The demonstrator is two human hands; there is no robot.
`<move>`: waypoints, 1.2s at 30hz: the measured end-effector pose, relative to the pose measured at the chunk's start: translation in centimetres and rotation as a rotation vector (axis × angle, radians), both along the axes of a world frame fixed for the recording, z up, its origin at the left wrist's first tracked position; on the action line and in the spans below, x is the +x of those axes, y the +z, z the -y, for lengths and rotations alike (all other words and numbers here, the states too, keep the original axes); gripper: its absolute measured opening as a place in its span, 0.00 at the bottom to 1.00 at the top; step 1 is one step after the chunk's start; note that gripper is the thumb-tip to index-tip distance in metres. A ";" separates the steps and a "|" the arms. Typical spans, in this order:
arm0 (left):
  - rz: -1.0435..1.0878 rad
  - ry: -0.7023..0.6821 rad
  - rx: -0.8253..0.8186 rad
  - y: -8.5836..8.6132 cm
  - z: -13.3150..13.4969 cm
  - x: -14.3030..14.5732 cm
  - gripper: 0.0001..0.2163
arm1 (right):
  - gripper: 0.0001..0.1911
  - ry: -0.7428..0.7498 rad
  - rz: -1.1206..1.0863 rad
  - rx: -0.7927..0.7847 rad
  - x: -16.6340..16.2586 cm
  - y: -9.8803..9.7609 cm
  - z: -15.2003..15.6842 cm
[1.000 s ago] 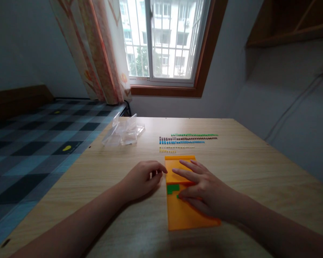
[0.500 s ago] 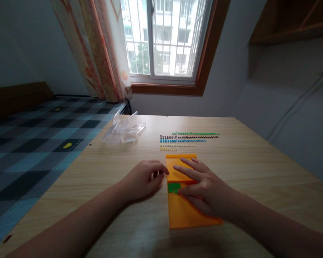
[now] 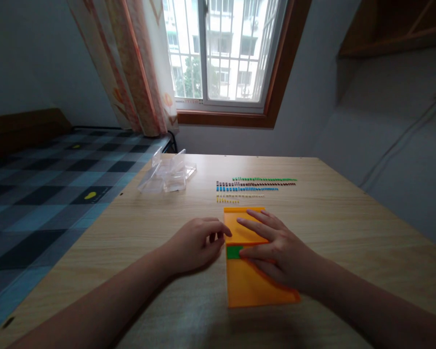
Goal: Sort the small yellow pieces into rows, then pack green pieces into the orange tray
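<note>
An orange plastic tray (image 3: 247, 293) lies on the table in front of me, split by a raised bar across it. A green block or group of blocks (image 3: 234, 252) sits just below that bar, at the left side. My right hand (image 3: 281, 247) is over the tray with its fingers spread, one fingertip touching the green piece's right end. Beside the tray's upper left edge rests my left hand (image 3: 199, 242), fingers loosely bent and index fingertip at the edge. I see nothing held in either hand. Part of the tray is hidden under my right hand.
Beyond the tray, tiny pieces stand in rows: green (image 3: 265, 179), brown (image 3: 256, 184), blue (image 3: 247, 189), pale (image 3: 241, 196) and yellow (image 3: 227, 200). Clear plastic boxes (image 3: 169, 177) are at the table's back left. A checked bed (image 3: 54, 194) adjoins on the left.
The green area's stepped lower edge now looks straight. My right hand has shifted slightly to the right, and my left index fingertip a little right, onto the tray's edge.
</note>
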State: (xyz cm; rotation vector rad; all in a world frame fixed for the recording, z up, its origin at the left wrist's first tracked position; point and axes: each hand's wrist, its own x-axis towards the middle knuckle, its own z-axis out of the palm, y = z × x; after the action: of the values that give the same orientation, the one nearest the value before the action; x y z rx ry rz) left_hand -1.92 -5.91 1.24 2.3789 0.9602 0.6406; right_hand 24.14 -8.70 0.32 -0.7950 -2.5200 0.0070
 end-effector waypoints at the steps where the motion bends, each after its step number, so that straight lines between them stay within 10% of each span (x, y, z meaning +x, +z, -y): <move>1: -0.001 0.003 0.000 0.0 0.0 0.0 0.11 | 0.11 -0.016 -0.025 0.012 0.1 0.1 -0.1; 36: -0.074 -0.071 -0.028 0.2 -0.3 -0.3 0.11 | 0.10 0.009 0.074 -0.114 -0.6 0.3 0.0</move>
State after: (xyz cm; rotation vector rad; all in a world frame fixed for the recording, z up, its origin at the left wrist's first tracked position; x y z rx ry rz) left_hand -2.25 -5.65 1.45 2.4152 0.9045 0.5131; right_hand 23.59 -8.73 0.59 -0.8430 -2.6121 0.1274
